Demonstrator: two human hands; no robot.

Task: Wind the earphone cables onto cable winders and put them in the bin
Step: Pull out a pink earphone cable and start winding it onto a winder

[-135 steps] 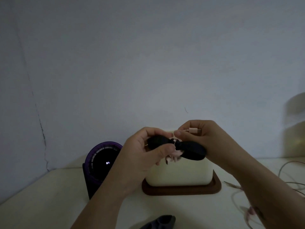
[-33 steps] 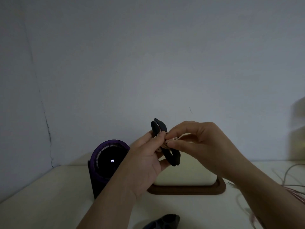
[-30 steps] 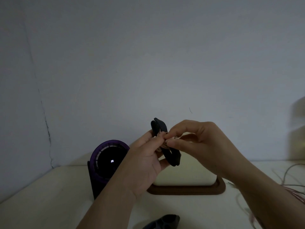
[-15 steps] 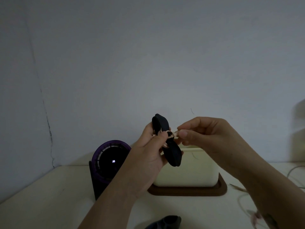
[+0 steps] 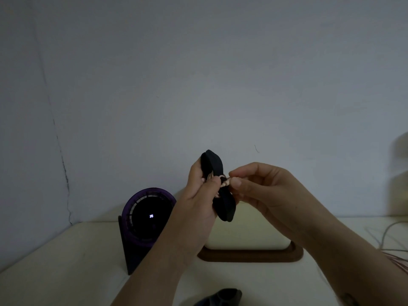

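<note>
My left hand (image 5: 196, 204) grips a black bow-shaped cable winder (image 5: 213, 164), held upright in front of the wall. A pale pink earphone cable (image 5: 222, 183) is wrapped round the winder's narrow middle. My right hand (image 5: 262, 186) pinches the end of that cable between thumb and forefinger, right beside the winder's waist. Behind and below my hands stands the cream bin (image 5: 247, 235) on a dark brown tray (image 5: 251, 255). A second black winder (image 5: 220, 298) lies at the table's near edge.
A purple round device with a lit display (image 5: 148, 215) stands on a dark base left of the bin. More loose cables (image 5: 388, 246) lie on the table at the far right. A pale object (image 5: 399, 175) sits at the right edge.
The winder turned from lying sideways to standing upright. In the last half second my hands drifted slightly lower and my right fingers stayed pinched on the cable end at the winder's middle.
</note>
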